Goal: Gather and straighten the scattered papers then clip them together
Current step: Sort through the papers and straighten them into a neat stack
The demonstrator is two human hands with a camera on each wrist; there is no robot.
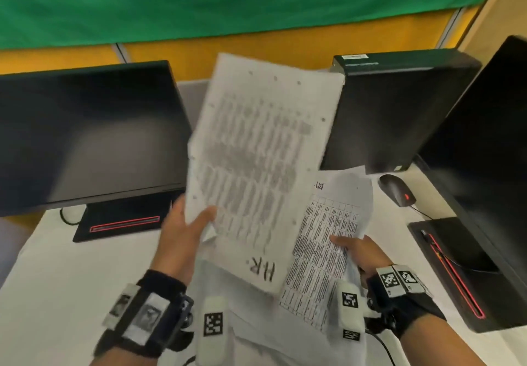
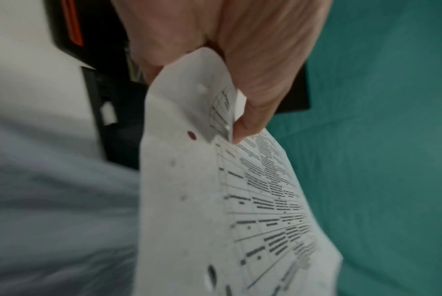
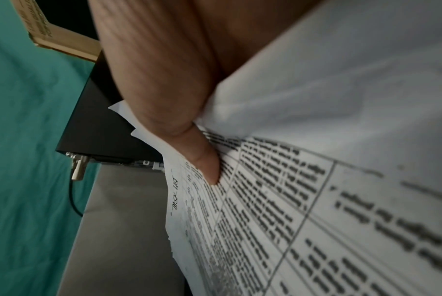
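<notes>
My left hand pinches the left edge of a large printed sheet marked "H.R.", held up and blurred over the middle of the desk. In the left wrist view the thumb presses on that punched paper. My right hand grips a second bundle of table-printed papers by its right edge, lower and to the right, partly under the first sheet. The right wrist view shows the thumb lying on top of these papers. No clip is in view.
A dark monitor stands at the left on its red-striped base. A black computer case stands behind the papers, a mouse beside it. Another monitor fills the right edge. The desk is white.
</notes>
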